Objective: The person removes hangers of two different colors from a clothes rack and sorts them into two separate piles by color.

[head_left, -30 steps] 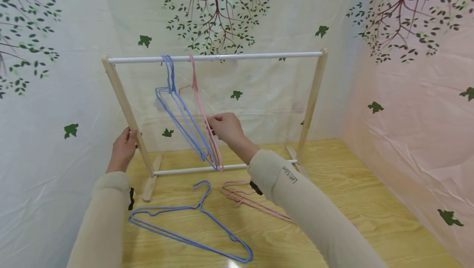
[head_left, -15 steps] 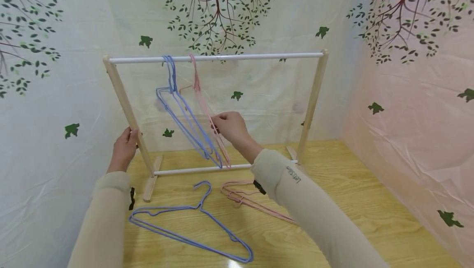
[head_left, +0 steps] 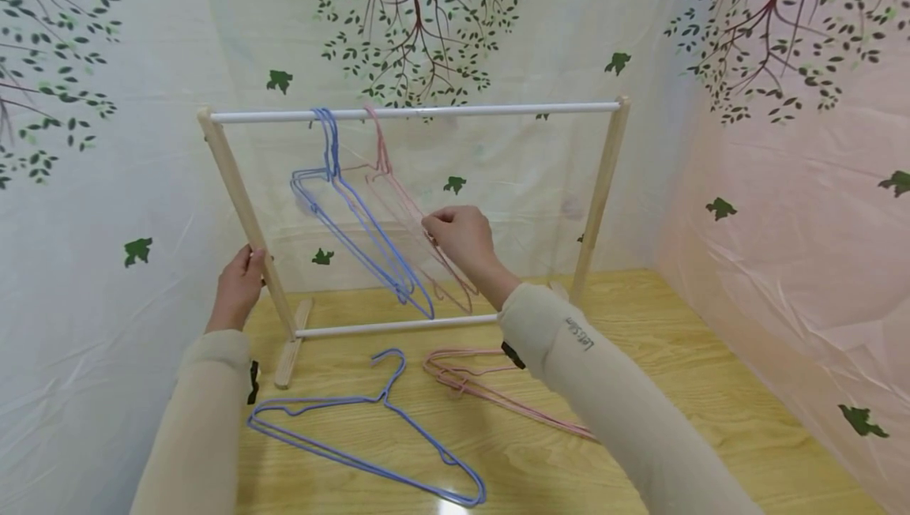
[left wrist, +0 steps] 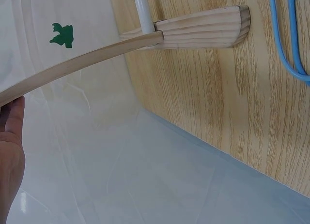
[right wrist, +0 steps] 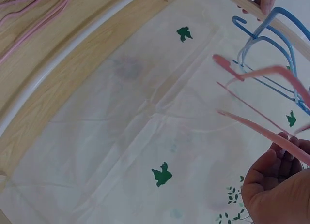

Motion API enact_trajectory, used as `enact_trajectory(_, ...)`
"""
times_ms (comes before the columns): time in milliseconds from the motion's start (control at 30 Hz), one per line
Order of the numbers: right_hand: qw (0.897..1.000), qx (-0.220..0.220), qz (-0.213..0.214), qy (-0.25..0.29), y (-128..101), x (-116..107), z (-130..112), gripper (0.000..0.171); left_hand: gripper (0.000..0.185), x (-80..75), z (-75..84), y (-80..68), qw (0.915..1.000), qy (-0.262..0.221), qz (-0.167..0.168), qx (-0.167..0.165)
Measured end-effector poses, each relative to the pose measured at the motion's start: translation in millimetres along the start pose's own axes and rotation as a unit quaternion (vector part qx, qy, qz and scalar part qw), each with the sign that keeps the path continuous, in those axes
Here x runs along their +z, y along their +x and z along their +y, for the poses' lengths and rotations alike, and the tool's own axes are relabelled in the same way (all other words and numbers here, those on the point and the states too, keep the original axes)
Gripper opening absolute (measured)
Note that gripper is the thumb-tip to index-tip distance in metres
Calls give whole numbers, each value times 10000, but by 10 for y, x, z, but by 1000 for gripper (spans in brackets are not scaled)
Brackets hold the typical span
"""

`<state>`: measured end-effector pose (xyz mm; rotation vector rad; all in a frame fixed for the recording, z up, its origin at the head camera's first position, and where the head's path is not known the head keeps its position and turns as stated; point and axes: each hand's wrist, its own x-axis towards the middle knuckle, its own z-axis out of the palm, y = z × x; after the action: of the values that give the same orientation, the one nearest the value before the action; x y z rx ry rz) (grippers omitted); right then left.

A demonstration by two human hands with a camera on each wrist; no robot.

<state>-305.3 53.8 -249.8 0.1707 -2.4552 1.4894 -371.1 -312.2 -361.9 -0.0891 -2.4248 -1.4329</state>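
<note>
My right hand (head_left: 465, 242) pinches the side of a pink hanger (head_left: 384, 161) whose hook is over the rack's white top rod (head_left: 498, 110). A second pink hanger hangs close beside it. In the right wrist view, the pink wire passes across the curled fingers of that hand (right wrist: 276, 183). Just to the left, several blue hangers (head_left: 334, 153) hang bunched on the same rod. My left hand (head_left: 238, 286) grips the rack's left wooden post (head_left: 238, 199); its fingertips are partly hidden behind the wood, also in the left wrist view.
On the wooden table (head_left: 682, 389) a blue hanger (head_left: 385, 396) lies in front of the rack. Pink hangers (head_left: 498, 401) lie to its right, partly covered by my right sleeve. The rack's right post (head_left: 603, 191) stands near the printed backdrop (head_left: 512, 207).
My right hand has moved right and slightly up, swinging the pink hangers' lower ends away from the blue ones. The blue hangers have shifted slightly. My left hand stays on the post.
</note>
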Motion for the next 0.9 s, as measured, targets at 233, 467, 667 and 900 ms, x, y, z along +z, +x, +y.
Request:
enact_trajectory(233,9988,-258,225,-354,9,-58,6,19,62,2,-12,0,10000,-28,15,-33)
enact_trajectory(467,9917,-763,588,-854,-5,-135,25,21,62,13,-27,11,9999,-66,21,-87)
enact_trajectory(667,9775,-1462,1051,-1104,-33,-308,79,21,63,8,-23,11,9999,-16,14,-110)
enact_trajectory(900,9537,-2140,1431,-1555,-128,-642,335,20,63,-1,-5,5,10000,6,-54,-67)
